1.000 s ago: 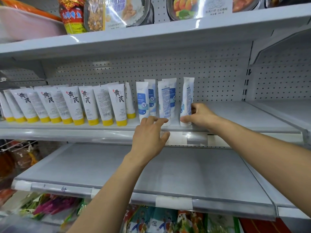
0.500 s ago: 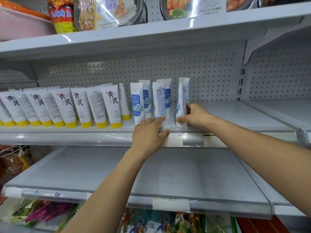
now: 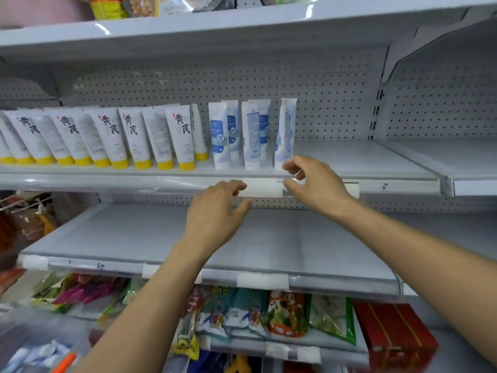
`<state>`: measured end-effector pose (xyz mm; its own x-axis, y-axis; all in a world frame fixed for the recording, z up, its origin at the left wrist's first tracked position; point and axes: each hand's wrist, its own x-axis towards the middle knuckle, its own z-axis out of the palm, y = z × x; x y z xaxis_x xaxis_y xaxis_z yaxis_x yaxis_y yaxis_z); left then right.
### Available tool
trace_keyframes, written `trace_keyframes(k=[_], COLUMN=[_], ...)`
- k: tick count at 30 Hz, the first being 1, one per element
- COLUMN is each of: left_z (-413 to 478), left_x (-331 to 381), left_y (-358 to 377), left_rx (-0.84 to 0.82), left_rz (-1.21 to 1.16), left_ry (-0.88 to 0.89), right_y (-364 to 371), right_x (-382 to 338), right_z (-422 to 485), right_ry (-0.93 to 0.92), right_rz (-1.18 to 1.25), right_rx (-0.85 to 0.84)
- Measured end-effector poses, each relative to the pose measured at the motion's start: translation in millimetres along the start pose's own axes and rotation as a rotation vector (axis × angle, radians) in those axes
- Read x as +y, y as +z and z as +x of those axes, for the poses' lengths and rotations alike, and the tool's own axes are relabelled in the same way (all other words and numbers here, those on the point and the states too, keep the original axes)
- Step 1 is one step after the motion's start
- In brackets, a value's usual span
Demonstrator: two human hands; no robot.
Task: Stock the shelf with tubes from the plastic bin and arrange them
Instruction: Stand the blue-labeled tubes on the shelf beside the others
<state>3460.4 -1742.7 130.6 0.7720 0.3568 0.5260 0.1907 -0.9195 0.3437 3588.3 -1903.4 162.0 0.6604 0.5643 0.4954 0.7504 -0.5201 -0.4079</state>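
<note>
The shelf (image 3: 363, 162) lies open right of the last blue tube (image 3: 286, 130), with bare floor as far as the upright (image 3: 376, 103). Leftward the way is blocked: the blue tubes (image 3: 220, 135) stand two deep, then yellow-capped tubes (image 3: 107, 135) are packed side by side to the frame edge. The top shelf (image 3: 242, 25) caps the room overhead, leaving a gap above the tube tops. The left hand (image 3: 215, 211) and right hand (image 3: 317, 184) hang before the front lip, holding nothing. The lower shelf (image 3: 269, 238) offers wide bare floor.
</note>
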Motion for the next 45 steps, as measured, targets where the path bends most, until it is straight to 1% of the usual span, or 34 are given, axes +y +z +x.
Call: trace_keyframes(k=[3, 6, 9, 12, 17, 21, 26, 29, 31, 35, 37, 39, 42, 44, 45], left_z=[-36, -68, -101, -133, -178, -208, -234, -250, -258, -273, -280, -289, -304, -319, -328], left_x=[-17, -43, -77, -119, -216, -320, -480, -575, -634, -729, -766, -797, -836, -855, -864], left_y=[-2, -5, -12, -23, -40, -61, -85, -85, -73, -23, 11, 46, 94, 125, 141], left_rx=[-0.087, -0.157, -0.2, -0.239, -0.292, -0.328, -0.367, -0.395, -0.435, -0.498, -0.506, -0.486, -0.406, -0.388, -0.409], left_rz=[-0.001, 0.006, 0.005, 0.016, -0.027, -0.038, -0.067, -0.139, -0.156, -0.181, -0.242, -0.33, -0.434, -0.411, -0.371], left_ry=[-0.065, -0.137, -0.194, -0.29, -0.461, -0.624, -0.875, -1.043, -1.135, -1.284, -1.38, -1.503, -1.717, -1.79, -1.802], right_y=[18, 43, 75, 118, 210, 309, 462, 557, 620, 728, 773, 816, 876, 904, 916], right_x=[-15, -36, -62, -93, -168, -248, -342, -383, -397, -401, -397, -391, -379, -373, -370], right_z=[-26, -45, -57, -62, -55, -45, -27, -19, -20, -30, -35, -41, -57, -67, -74], right_ry=[-0.091, -0.171, -0.22, -0.268, -0.374, -0.409, -0.318, -0.193, -0.102, 0.032, 0.072, 0.082, 0.084, 0.122, 0.14], right_rz=[-0.058, -0.063, -0.041, -0.025, 0.026, 0.139, 0.294, 0.322, 0.301, 0.208, 0.146, 0.094, -0.008, -0.039, -0.057], right_rx=[-0.082, -0.195, -0.289, -0.388, -0.576, -0.708, -0.899, -1.02, -1.093, -1.196, -1.222, -1.225, -1.235, -1.228, -1.222])
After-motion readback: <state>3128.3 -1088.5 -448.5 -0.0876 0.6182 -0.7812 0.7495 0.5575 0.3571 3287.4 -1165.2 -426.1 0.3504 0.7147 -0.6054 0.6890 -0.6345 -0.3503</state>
